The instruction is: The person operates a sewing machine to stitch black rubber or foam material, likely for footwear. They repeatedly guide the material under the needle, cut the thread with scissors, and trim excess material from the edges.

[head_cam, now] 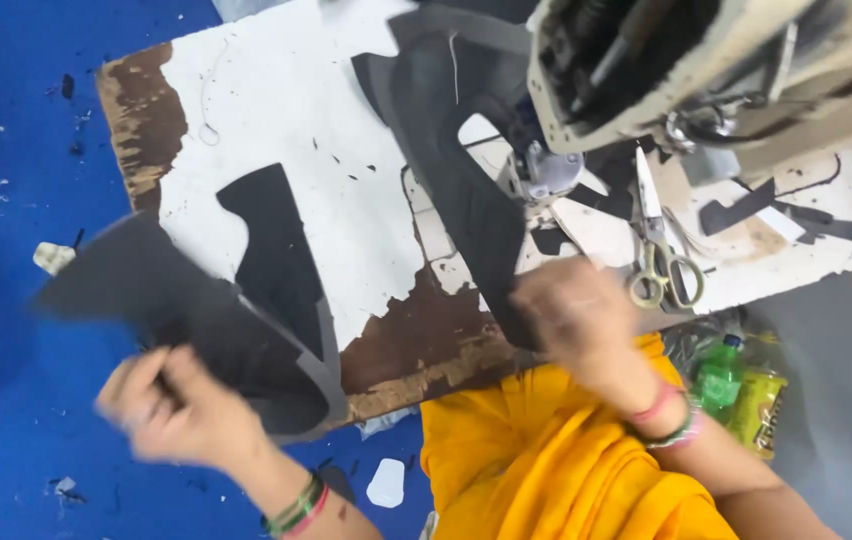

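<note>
My left hand (178, 405) is blurred with motion at the lower left and grips a dark grey cut fabric piece (161, 300) that hangs past the table's front left corner. My right hand (578, 315) holds the near end of a long dark grey fabric piece (466, 170) that runs up the table to the needle area of a cream sewing machine (686, 60). Another black cut piece (276, 240) lies flat on the white worn tabletop (276, 110).
Scissors (661, 250) with pale handles lie right of my right hand. Black fabric scraps (786, 215) sit at the table's right. A green bottle (718, 378) and a yellow packet (758, 405) stand below the table edge. Blue floor (16, 150) lies left; yellow clothing (536, 460) covers my lap.
</note>
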